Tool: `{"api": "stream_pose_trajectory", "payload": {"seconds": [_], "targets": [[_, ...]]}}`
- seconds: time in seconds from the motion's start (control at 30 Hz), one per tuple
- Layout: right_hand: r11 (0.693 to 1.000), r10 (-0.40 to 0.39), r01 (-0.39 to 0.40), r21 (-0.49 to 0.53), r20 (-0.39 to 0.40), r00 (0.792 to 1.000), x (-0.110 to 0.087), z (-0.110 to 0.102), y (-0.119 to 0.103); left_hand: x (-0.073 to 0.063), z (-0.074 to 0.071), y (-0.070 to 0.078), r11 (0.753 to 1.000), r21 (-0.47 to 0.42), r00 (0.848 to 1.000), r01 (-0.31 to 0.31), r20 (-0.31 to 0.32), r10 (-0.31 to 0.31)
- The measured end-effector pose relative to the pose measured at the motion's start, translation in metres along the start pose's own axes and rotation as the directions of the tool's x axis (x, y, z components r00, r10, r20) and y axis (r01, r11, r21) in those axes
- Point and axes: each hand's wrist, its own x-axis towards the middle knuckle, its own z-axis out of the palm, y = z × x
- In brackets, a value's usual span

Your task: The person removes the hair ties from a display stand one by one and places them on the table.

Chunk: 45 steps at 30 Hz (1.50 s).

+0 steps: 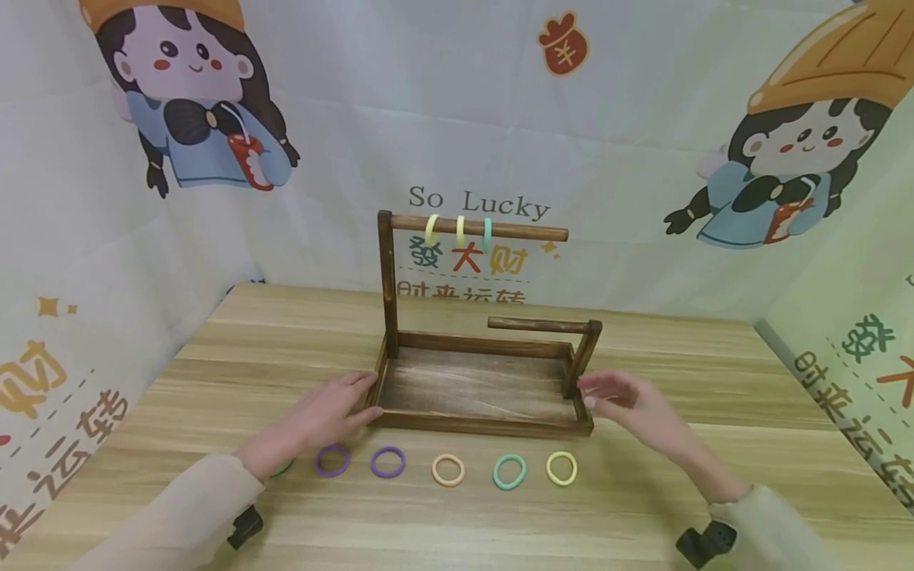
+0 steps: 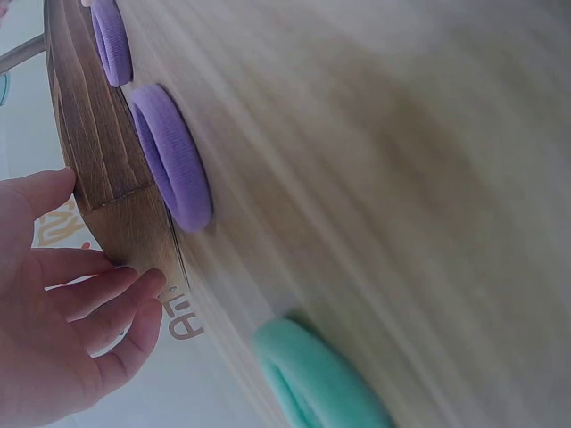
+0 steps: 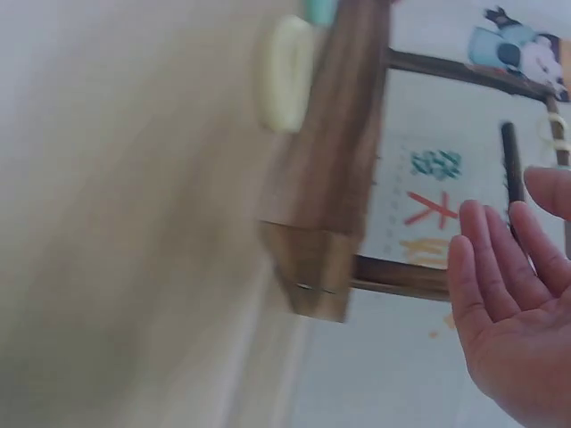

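A dark wooden stand with a tray base [image 1: 478, 422] sits on the table. Two pale yellow hair ties [image 1: 460, 230] and a teal hair tie [image 1: 488, 235] hang from its upper bar [image 1: 531, 231]. My left hand [image 1: 321, 412] rests against the tray's left end, thumb at the front corner, fingers loosely bent. At the opposite end, my right hand [image 1: 631, 408] has its relaxed fingertips close beside the short post. Before the tray lie two purple hair ties [image 2: 174, 165], an orange one [image 1: 448, 484], a green one [image 1: 509, 487] and a yellow one [image 1: 561, 484]. My left wrist partly hides another green hair tie [image 2: 321, 374].
A lower bar [image 1: 539, 325] juts left from the short right post, above the tray. Behind the wood-grain table [image 1: 250, 325] hangs a printed cloth backdrop [image 1: 343, 159], which also runs along both sides.
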Motion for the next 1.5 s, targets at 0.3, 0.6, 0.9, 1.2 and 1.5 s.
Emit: {"api": "stream_pose_trajectory", "payload": {"seconds": [0.3,0.6,0.9,1.2,1.5], "targets": [[0.992,-0.098,0.110,0.064,-0.168,0.981,0.040,-0.017,-0.025,0.000,0.000,0.000,1.000,0.005,1.000,0.010,0.019,-0.010],[0.983,-0.147,0.169,0.067,-0.257,0.955,0.081,-0.029,-0.054,0.000,-0.001,0.001,1.000,-0.003,1.000,0.015,0.020,-0.015],[0.980,-0.134,0.174,0.100,-0.316,0.939,0.110,-0.026,-0.076,0.001,0.000,0.000,1.000,-0.005,1.000,0.008,0.012,-0.008],[0.973,-0.163,0.200,0.112,-0.279,0.946,0.134,-0.018,-0.100,0.001,0.000,0.000,1.000,-0.002,1.000,0.012,0.014,-0.012],[0.992,-0.129,0.128,-0.018,-0.194,0.972,0.156,-0.013,-0.114,0.002,0.001,-0.001,1.000,0.007,1.000,0.004,0.010,-0.004]]}}
